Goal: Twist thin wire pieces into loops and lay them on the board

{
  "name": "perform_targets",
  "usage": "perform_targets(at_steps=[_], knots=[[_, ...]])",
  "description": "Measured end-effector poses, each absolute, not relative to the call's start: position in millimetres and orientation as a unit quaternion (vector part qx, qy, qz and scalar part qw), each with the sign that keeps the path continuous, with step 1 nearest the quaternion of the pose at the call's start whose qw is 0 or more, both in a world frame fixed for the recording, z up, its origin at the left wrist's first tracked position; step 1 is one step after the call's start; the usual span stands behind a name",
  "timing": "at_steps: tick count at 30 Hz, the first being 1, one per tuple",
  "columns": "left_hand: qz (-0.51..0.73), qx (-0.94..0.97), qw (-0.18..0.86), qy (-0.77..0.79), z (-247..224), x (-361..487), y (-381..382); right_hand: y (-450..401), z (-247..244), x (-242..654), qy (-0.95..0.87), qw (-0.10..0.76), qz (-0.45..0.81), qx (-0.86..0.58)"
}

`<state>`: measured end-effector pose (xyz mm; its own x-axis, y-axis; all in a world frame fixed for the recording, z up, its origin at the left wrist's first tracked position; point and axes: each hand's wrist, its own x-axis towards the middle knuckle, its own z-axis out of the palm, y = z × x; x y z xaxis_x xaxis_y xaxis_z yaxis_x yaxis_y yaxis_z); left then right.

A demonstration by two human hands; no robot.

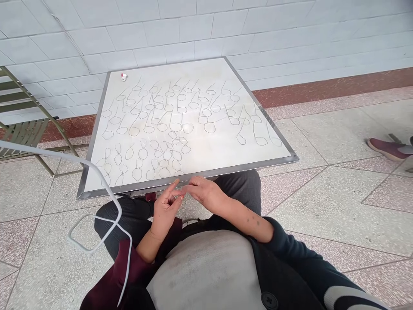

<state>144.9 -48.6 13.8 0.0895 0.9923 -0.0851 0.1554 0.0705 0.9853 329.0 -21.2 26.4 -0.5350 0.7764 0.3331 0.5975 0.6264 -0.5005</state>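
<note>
Just in front of the table's near edge, my left hand [164,210] and my right hand [206,193] meet at the fingertips. Thumb and index finger of each are pinched together, with the other left fingers partly extended. Whatever lies between them is too small to make out. Beyond them, on the white tabletop [222,148], several thin dark wire-like loops with single long tails [187,128] lie in rough rows. Nearer the left front, several pieces are bent into double loops [137,173].
A small white-and-red object [124,77] sits at the table's far left corner. A white cable [112,202] hangs across the left side. At left stands a green slatted chair [27,129]; a person's shoe [385,148] is on the right. Behind the table is a tiled wall [180,28].
</note>
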Motion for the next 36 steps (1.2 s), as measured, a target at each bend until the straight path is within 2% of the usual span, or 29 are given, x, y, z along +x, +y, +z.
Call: perform_targets(at_steps=[7, 17, 31, 33, 36], knots=[[0.449, 0.507, 0.51, 0.53, 17.3, 147.6, -48.7, -21.4, 27.4, 329.5, -0.849, 0.277, 0.179, -0.412], [0.434, 0.496, 0.522, 0.541, 16.3, 148.4, -48.4, -24.0, 34.0, 326.1, -0.865, 0.266, 0.146, -0.401], [0.416, 0.566, 0.468, 0.537, 16.9, 146.1, -49.8, -21.1, 40.0, 329.2, -0.873, 0.243, 0.16, -0.392], [0.419, 0.563, 0.476, 0.53, 17.7, 146.5, -50.1, -21.2, 37.6, 328.2, -0.865, 0.259, 0.182, -0.39], [0.435, 0.539, 0.5, 0.52, 17.3, 146.6, -50.3, -22.6, 27.6, 322.7, -0.806, 0.345, 0.253, -0.409]])
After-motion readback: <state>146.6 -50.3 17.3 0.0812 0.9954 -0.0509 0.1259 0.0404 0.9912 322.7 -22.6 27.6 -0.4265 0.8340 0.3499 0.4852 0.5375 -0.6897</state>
